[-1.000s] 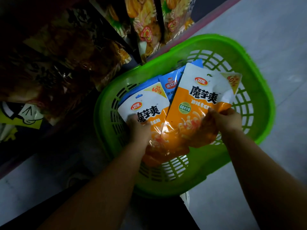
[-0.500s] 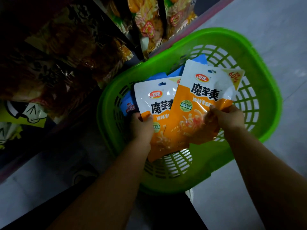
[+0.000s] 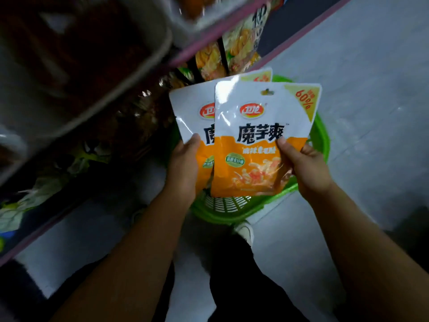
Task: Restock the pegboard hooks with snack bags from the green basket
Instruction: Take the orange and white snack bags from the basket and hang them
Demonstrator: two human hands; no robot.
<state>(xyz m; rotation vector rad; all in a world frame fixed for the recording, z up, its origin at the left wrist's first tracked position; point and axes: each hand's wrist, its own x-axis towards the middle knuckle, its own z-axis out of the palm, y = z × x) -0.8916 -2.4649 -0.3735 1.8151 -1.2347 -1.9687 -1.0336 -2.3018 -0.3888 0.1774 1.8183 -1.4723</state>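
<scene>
A: Now, what is held? 
B: One orange snack bag (image 3: 255, 145) is pinched by the right hand (image 3: 306, 168), a second bag (image 3: 192, 117) by the left hand (image 3: 183, 163), above the green basket (image 3: 322, 145).

A: How should hanging be done? 
B: Each bag's hang hole (image 3: 267, 91) should probably be kept upright and threaded singly onto a hook; the hooks cannot be made out.

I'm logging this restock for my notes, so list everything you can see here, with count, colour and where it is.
snack bags: two, white and orange, overlapping, held above the basket
green basket: one, on the floor, mostly hidden behind the bags
hanging packets: several, yellow-orange, on the display behind the basket; count unclear
shelf edge: pink, upper left, blurred
floor: pale grey
shoe: one, white, below the basket
left hand: grips the rear bag
right hand: grips the front bag
</scene>
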